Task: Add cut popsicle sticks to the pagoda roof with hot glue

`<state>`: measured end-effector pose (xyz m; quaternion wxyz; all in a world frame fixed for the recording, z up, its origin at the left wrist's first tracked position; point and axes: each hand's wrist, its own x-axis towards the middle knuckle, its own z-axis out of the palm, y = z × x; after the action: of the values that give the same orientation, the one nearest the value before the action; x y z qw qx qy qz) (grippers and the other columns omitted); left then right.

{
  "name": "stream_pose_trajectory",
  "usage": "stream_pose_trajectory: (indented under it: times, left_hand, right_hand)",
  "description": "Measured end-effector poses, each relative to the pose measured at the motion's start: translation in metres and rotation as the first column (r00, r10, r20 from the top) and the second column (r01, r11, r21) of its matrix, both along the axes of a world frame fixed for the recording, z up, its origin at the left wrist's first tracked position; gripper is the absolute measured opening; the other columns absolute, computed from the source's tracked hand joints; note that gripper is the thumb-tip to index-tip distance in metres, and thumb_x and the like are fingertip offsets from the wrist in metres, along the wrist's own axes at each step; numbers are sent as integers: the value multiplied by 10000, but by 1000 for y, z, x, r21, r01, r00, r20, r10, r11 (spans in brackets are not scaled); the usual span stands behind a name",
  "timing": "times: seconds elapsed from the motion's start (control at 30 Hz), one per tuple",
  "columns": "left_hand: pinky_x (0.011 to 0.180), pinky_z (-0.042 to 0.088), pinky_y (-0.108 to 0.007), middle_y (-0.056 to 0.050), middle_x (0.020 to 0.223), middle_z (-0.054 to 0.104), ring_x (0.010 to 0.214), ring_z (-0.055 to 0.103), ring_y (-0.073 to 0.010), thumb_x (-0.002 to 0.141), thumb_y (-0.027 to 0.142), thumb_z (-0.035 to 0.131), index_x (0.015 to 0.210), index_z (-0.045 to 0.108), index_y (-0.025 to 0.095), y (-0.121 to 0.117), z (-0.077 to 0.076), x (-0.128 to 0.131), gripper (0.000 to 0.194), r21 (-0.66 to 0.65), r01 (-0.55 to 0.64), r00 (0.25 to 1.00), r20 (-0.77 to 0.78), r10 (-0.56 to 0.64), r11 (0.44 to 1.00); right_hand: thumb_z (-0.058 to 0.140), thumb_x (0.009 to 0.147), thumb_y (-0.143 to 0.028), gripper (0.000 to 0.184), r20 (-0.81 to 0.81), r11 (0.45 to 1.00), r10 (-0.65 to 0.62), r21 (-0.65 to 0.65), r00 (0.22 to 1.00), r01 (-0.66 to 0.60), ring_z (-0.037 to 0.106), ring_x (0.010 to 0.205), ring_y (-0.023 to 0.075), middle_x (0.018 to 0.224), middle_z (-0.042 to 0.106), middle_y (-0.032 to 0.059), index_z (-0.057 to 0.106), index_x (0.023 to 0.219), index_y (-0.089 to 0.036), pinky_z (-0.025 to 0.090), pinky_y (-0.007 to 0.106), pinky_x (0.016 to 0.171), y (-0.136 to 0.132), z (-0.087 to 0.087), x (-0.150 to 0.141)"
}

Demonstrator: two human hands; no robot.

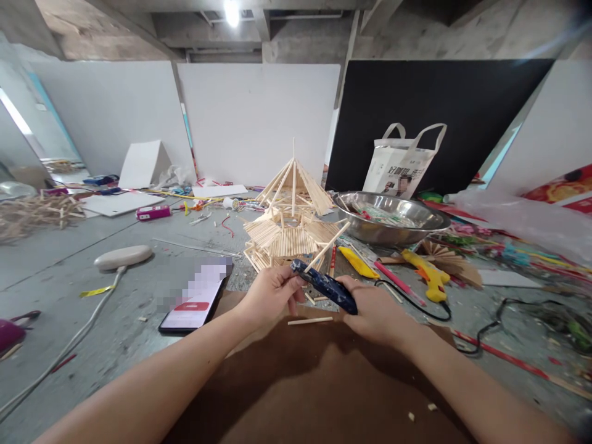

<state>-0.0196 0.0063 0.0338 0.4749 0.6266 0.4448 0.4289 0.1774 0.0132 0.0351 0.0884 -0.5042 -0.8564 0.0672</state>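
Note:
My right hand [377,311] is wrapped round a dark blue hand tool [328,288] with pale smears; its exact kind does not show. The tool's far end meets a thin wooden stick [327,246] that slants up to the right. My left hand [272,296] is closed at the stick's lower end, fingers pinched beside the tool's tip; the tip hides part of that grip. Just beyond my hands stands a model pavilion of wooden sticks [287,237], with a pointed stick roof [296,179] behind its lower tier. A short loose stick [309,320] lies below my hands.
A brown board [296,382] lies before me. On the left are a phone [197,302] and a white corded device [123,256]. A steel bowl [393,216], a yellow glue gun [428,274] with a black cord and a white bag [398,163] are on the right. Stick scraps litter the floor.

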Motion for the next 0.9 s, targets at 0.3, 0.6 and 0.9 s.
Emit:
stream_pose_trajectory:
  times: [0.3, 0.6, 0.9]
  left_hand:
    - [346, 381, -191, 12, 517, 558, 338, 521, -92, 722, 308, 506, 640, 500, 132, 3, -2, -4, 194, -66, 154, 977, 160, -141, 986]
    - [351, 408, -187, -1, 535, 576, 354, 537, -93, 716, 360, 530, 684, 506, 118, 4, -8, -6, 246, -59, 251, 931, 287, -224, 966]
    - [316, 377, -177, 26, 490, 537, 321, 507, -80, 711, 336, 520, 611, 485, 121, 0, -6, 0, 239, -63, 68, 980, 190, -55, 996]
  right_hand:
    - [435, 653, -222, 455, -28, 998, 58, 8, 998, -58, 515, 967, 224, 1077, 552, 104, 442, 1101, -145, 361, 311, 820, 2, -4, 2]
    - [445, 675, -250, 442, -69, 997, 73, -11, 995, -74, 512, 971, 211, 1084, 550, 82, 433, 1112, -186, 365, 307, 824, 1, -2, 3]
    - [436, 658, -248, 470, 5, 999, 28, 38, 1000, -28, 524, 958, 230, 1071, 561, 107, 427, 1117, -145, 365, 308, 800, 3, -7, 1]
